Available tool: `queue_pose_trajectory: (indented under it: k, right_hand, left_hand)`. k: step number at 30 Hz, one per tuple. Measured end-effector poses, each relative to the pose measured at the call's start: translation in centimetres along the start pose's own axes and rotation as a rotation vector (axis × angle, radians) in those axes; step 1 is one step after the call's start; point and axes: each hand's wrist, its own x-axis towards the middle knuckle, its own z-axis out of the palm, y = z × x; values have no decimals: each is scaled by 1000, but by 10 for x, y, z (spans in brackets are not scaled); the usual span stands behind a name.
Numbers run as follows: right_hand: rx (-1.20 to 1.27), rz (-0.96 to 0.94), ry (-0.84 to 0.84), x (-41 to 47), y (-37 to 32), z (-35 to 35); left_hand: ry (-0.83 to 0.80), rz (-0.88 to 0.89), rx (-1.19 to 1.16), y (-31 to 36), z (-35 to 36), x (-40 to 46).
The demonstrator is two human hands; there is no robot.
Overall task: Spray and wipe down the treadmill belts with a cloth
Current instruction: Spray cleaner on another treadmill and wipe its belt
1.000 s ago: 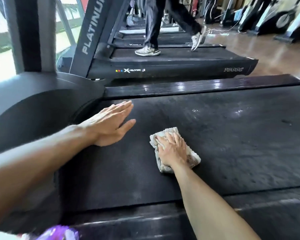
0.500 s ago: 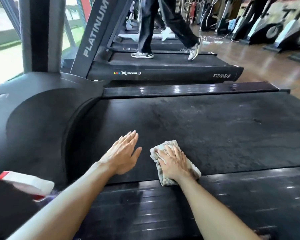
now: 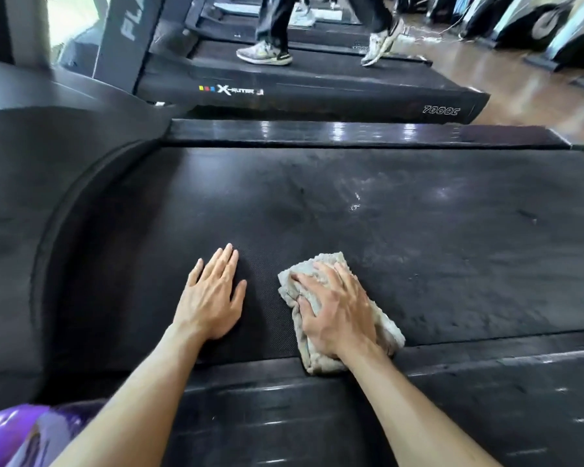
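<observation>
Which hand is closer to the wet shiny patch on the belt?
Right. The right hand presses the cloth almost straight below the patch; the left hand lies flat on the belt, farther left.

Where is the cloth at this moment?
In the head view, the cloth lies lower centre under the right hand, at the near edge of the treadmill belt, just right of the flat left hand.

The left hand [image 3: 213, 298] lies flat, fingers straight, on the black textured treadmill belt [image 3: 418, 237]; just beside it the right hand [image 3: 338, 311] presses a crumpled beige cloth [image 3: 321, 360] at the belt's near edge; another person's grey sneakers [image 3: 263, 53] stand on the next black treadmill [image 3: 317, 92].
</observation>
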Motion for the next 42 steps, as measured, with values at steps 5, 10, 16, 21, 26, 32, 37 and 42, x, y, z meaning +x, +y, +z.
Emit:
queue_pose_trajectory:
  k: [5,10,16,21,26,32,37,42]
  right_hand:
    - [-28,32,-55,7,1,4]
    - [-48,52,-85,38,-6,4]
    - [-57,44,-99,61,-12,7]
    - [-2,-164,-190,26,5,-2]
    - [-69,4,-160,58,38,-11]
    - [-89,-58,-179,83,6,6]
    - [80,-333,-287,38,40,-15]
    - [18,-140,-164,75,61,-17]
  left_hand:
    - [61,13,18,-1,8,-2]
    - [74,15,14,-3,8,0]
    - [94,10,24,-3,10,1]
    - [106,12,28,-5,12,1]
    - [122,25,19,-7,14,1]
    - [132,17,-1,-7,13,2]
    - [140,15,-23,-7,12,2]
    - [132,13,-17,-7,14,2]
